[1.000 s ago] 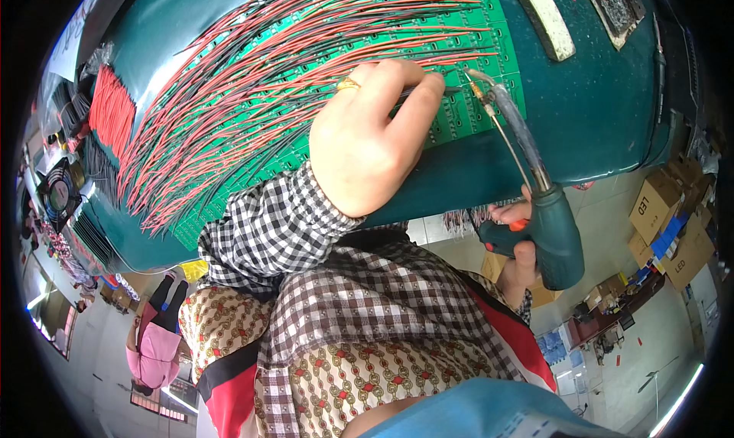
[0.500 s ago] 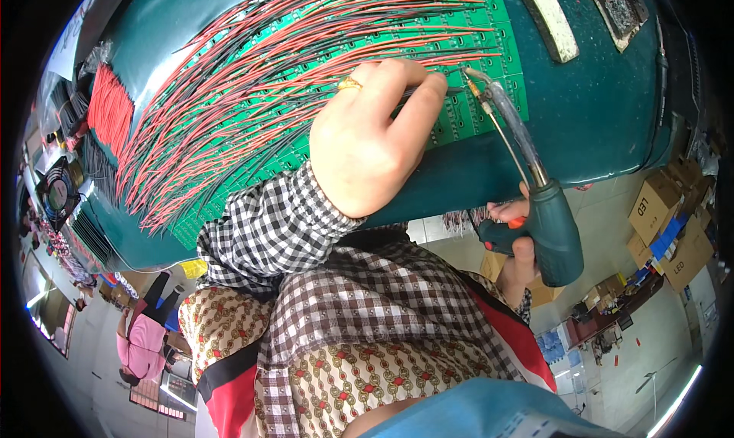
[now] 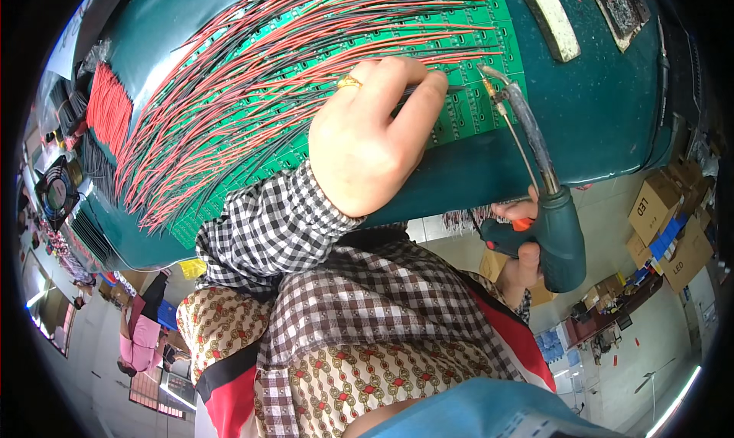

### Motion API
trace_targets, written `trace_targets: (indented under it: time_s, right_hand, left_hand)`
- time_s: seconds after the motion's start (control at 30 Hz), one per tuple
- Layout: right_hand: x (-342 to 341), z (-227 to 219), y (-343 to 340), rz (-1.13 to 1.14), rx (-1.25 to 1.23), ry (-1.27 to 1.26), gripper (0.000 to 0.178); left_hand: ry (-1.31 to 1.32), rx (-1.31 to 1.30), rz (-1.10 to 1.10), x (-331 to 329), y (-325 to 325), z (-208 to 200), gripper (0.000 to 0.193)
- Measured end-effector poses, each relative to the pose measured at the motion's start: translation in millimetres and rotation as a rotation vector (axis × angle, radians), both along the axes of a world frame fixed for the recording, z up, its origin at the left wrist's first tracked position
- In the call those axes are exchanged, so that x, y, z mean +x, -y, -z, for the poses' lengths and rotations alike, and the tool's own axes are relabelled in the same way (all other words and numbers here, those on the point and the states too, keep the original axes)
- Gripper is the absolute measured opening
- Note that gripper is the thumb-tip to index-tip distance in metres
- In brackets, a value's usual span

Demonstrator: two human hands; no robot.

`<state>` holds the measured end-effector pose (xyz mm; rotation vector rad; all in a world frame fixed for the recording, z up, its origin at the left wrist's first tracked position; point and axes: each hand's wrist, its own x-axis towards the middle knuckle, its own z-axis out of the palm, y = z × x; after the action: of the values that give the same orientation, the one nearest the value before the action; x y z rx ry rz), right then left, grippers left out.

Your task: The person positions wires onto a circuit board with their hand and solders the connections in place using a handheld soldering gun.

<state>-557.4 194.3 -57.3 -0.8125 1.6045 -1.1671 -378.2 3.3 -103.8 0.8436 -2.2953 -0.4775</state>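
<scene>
Rows of red and black wires fan out to the left across a green circuit board panel. Above the panel's near right part, my left hand is closed, thumb and forefinger pinched on a thin wire whose tip barely shows. At the right, my right hand is wrapped round the dark green handle of a soldering gun with a red trigger. The gun's bent metal tip and brass solder feed tube point up and left, just off the board at the right of my left fingertips.
Bundles of red wires and black wires lie at the table's left, near a small black fan. A pale bar and a dark, stained tray lie at the far right. Cardboard boxes stand beyond; a person in pink is at lower left.
The soldering gun's tip has drawn back a little to the right, away from my left fingertips. My left hand has stayed almost in place.
</scene>
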Motion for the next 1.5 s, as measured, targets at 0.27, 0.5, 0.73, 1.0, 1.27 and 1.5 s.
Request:
trace_targets:
  time_s: [0.27, 0.5, 0.73, 1.0, 1.27, 1.5]
  right_hand:
    - [-0.3, 0.8, 1.1, -0.006, -0.021, 0.009, 0.084]
    - [4.4, -5.4, 4.7, 0.067, 0.005, -0.032, 0.083]
    - [5.1, -14.2, 10.3, 0.122, 0.044, -0.215, 0.083]
    - [5.4, -10.1, 6.8, 0.122, 0.029, -0.185, 0.083]
    - [4.1, -10.0, 1.3, 0.093, 0.039, -0.111, 0.079]
    - [2.4, -2.4, -0.4, 0.056, -0.001, -0.069, 0.080]
  left_hand:
    - [0.003, 0.002, -0.003, 0.8, -0.4, -0.5, 0.031]
    - [0.009, 0.014, 0.002, 1.2, 1.4, -2.4, 0.032]
    - [-0.037, 0.106, -0.034, 1.9, -1.7, -17.8, 0.038]
    - [-0.080, 0.039, -0.015, -8.8, -1.6, 1.3, 0.034]
    - [-0.048, 0.040, -0.027, -8.0, -1.1, 1.6, 0.031]
    - [-0.045, 0.038, -0.032, -7.6, -0.7, 0.8, 0.030]
